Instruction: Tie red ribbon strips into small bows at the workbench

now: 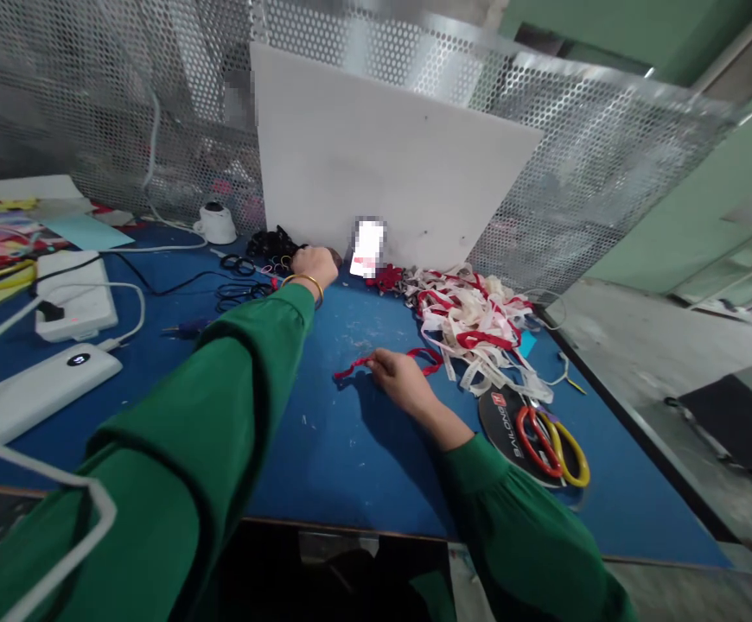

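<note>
My right hand (pixel 403 382) is closed over the middle of the blue table, pinching a narrow red ribbon (pixel 352 369). One end of the ribbon sticks out to the left of the fingertips, and a red loop shows on the other side of the hand. Farther back, my left hand (pixel 316 262) reaches to the foot of the white board, its fingers curled down beside a small brown object (pixel 335 257). What those fingers hold is hidden. Black bunched material (pixel 270 243) and several small hair ties (pixel 277 266) lie just left of it.
A tangled heap of white and red ribbons (pixel 473 315) lies at the right. Nearer me, scissors (pixel 548 445) with red and yellow handles rest on a black pad (pixel 500 423). A lit phone (pixel 368 246) leans against the white board (pixel 376 155). Cables, a power bank (pixel 39 402) and a power strip (pixel 76 294) occupy the left.
</note>
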Motion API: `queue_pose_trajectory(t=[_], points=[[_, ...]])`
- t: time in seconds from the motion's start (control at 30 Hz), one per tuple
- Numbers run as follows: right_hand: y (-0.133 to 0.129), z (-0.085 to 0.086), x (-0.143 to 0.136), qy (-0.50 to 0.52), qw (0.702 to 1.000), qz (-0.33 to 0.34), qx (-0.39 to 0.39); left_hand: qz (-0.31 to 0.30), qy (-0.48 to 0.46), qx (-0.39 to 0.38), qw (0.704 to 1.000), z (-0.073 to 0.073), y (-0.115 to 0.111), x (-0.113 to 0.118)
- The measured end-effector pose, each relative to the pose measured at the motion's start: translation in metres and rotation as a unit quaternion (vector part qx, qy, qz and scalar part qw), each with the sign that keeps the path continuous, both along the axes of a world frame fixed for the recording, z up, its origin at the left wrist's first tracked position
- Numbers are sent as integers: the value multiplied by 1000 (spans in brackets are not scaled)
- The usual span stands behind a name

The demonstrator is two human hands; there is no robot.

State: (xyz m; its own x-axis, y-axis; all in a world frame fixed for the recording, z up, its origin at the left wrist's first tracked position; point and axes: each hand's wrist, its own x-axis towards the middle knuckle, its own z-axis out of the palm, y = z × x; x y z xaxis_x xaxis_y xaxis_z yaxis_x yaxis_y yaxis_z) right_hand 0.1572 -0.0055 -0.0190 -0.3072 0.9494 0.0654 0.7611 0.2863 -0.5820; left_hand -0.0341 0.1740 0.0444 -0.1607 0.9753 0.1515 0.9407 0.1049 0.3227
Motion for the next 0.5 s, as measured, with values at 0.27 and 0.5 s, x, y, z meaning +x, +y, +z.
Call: queue_pose_trajectory(t=[0.27, 0.5], points=[[-5, 7, -3, -141, 988, 26, 53, 5, 56, 13, 998, -18, 38, -39], [-6, 4, -5, -138, 988, 60, 45, -39, 118, -9, 992, -22, 67, -50]])
